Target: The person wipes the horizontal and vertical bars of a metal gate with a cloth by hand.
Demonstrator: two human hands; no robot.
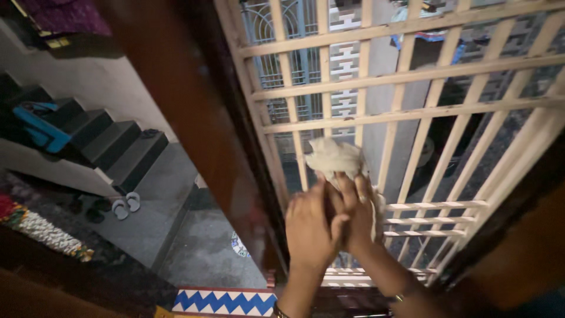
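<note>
Grasping a crumpled pale cloth point(333, 158) with both my left hand point(310, 227) and right hand point(357, 207), I press it on the cream window grille point(412, 112) just above my fingers, whose tips it hides.

A crumpled, matt cloth rag point(333, 158) against a smooth cream-painted metal grille point(406, 112) beside a glossy brown wooden frame point(194, 118).

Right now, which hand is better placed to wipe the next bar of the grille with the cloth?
The right hand, probably: its fingers grip the cloth against the grille. The left hand only rests beside it.
</note>
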